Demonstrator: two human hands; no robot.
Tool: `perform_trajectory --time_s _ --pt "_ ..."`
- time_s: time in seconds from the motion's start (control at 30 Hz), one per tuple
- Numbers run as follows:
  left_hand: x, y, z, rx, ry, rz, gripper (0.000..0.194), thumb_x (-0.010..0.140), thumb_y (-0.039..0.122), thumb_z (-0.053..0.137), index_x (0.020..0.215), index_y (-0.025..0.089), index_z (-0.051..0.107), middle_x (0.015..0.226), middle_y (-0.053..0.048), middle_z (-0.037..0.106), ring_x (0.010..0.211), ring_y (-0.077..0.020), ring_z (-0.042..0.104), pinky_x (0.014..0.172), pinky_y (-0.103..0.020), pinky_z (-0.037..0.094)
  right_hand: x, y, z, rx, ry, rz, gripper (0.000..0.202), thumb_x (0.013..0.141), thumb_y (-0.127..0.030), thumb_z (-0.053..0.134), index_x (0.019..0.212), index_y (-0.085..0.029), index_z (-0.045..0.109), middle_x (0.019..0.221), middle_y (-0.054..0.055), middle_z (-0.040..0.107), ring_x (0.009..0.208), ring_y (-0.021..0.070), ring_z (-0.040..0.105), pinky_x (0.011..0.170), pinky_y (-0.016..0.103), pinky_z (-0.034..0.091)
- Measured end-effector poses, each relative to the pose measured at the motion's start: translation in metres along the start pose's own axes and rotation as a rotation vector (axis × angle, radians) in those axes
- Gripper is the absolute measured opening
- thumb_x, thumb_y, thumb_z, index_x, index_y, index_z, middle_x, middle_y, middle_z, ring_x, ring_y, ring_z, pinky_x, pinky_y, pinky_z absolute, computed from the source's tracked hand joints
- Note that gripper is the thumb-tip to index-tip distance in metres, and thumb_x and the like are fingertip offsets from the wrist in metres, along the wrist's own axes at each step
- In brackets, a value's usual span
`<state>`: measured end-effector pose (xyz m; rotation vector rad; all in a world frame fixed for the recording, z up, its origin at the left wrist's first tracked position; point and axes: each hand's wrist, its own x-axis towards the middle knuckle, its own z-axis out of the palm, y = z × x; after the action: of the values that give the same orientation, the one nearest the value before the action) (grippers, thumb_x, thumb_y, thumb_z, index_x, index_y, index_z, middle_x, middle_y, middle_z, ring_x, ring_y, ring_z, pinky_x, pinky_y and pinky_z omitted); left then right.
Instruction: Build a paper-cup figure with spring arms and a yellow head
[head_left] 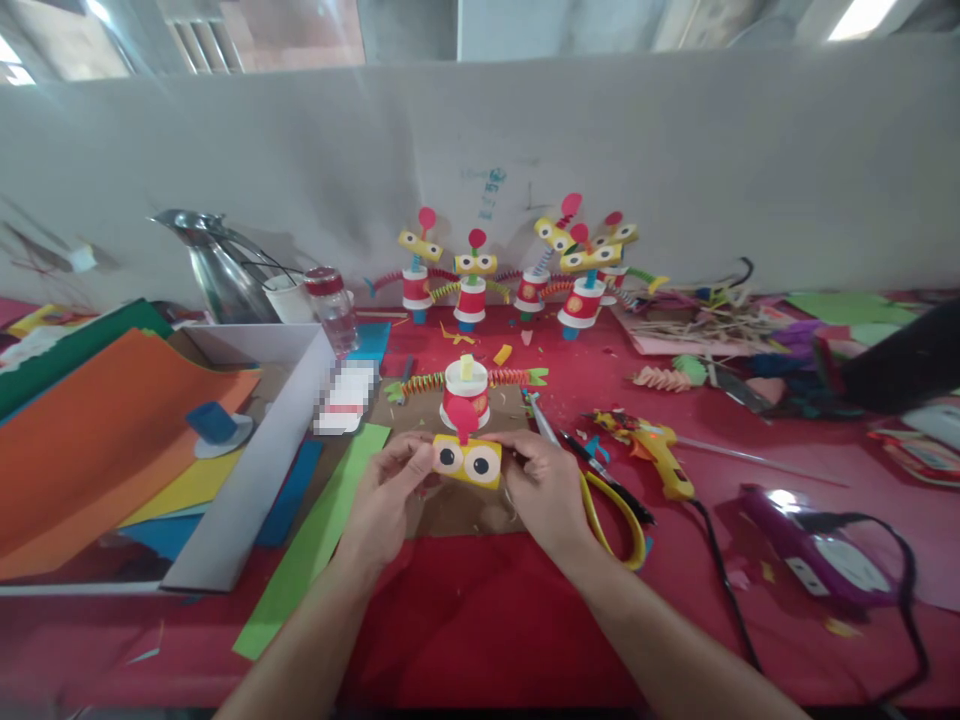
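Observation:
A yellow paper tube (469, 480) with two round googly eyes and a red paper disc (463, 416) on top is held level between my hands. My left hand (394, 485) pinches its left end, while my right hand (544, 485) has its fingers closed on the right end. Just behind it stands a paper cup figure (453, 378), white and red, with springy folded-paper arms and green paper hands. A small pale yellow piece (467, 367) sits on top of the cup. Brown cardboard (465, 515) lies beneath.
Several finished-looking cup figures (472, 300) line the wall. To the right lie yellow-handled scissors (637, 550), a pen (611, 480), a glue gun (660, 460) with its cord and a purple device (810, 550). A white box (277, 450) of coloured sheets, a jar (337, 315) and a steel jug (214, 270) are left.

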<state>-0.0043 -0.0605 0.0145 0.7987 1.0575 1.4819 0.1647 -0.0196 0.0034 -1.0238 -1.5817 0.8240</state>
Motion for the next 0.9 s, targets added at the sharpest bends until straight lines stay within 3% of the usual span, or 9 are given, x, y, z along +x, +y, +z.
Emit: perform_trajectory --time_s 0.17,0.33,0.57,0.67,0.8,0.9 --pt "-0.0013 0.0020 0.0058 0.035 0.004 -0.023 0.026 0.069 0.027 0.079 0.054 0.014 0.063 0.101 -0.003 0.060 0.083 -0.0117 0.059 0.065 -0.019 0.049 0.0002 -0.0003 0.0014 0.065 -0.007 0.115 0.033 0.075 -0.014 0.051 0.089 -0.025 0.078 0.089 0.002 0.077 0.082 0.0211 0.071 0.073 0.030 0.054" --pt "-0.0010 -0.0002 0.0071 0.057 -0.017 0.022 0.025 0.072 0.025 0.078 0.055 0.014 0.063 0.092 -0.002 0.064 0.077 -0.0099 0.058 0.067 -0.019 0.046 0.0027 0.0000 0.0047 0.271 -0.029 0.324 0.026 0.072 -0.021 0.057 0.086 -0.022 0.079 0.082 0.003 0.078 0.070 0.0203 0.070 0.063 0.030 0.055" --pt "0.0002 -0.0007 0.0041 0.136 -0.017 0.058 0.022 0.074 0.027 0.077 0.059 0.015 0.065 0.088 -0.001 0.065 0.079 -0.0105 0.058 0.070 -0.019 0.045 0.0010 0.0046 0.0084 0.366 -0.037 0.378 0.025 0.069 -0.019 0.060 0.084 -0.022 0.079 0.081 0.003 0.078 0.071 0.0206 0.070 0.063 0.030 0.055" --pt "-0.0006 -0.0002 0.0052 0.093 -0.028 0.022 0.011 0.073 0.027 0.077 0.071 0.017 0.072 0.086 -0.001 0.067 0.079 -0.0106 0.059 0.070 -0.019 0.046 0.0009 0.0038 0.0061 0.276 -0.039 0.289 0.028 0.071 -0.015 0.057 0.086 -0.023 0.079 0.082 0.002 0.077 0.076 0.0211 0.071 0.065 0.030 0.056" --pt "-0.0020 0.0001 0.0038 -0.016 -0.033 -0.056 0.011 0.075 0.030 0.075 0.080 0.021 0.075 0.086 -0.001 0.068 0.078 -0.0107 0.060 0.068 -0.019 0.047 0.0001 -0.0001 0.0013 0.068 0.004 -0.036 0.035 0.076 -0.009 0.051 0.090 -0.026 0.078 0.088 0.002 0.077 0.081 0.0184 0.070 0.072 0.029 0.054" --pt "-0.0020 0.0026 0.0004 -0.036 -0.097 -0.060 0.009 0.074 0.028 0.076 0.079 0.021 0.076 0.097 -0.003 0.068 0.084 -0.0136 0.061 0.072 -0.022 0.049 -0.0009 -0.0039 -0.0009 0.003 0.021 -0.215 0.037 0.081 -0.007 0.050 0.093 -0.028 0.077 0.091 0.002 0.075 0.083 0.0164 0.070 0.074 0.027 0.054"
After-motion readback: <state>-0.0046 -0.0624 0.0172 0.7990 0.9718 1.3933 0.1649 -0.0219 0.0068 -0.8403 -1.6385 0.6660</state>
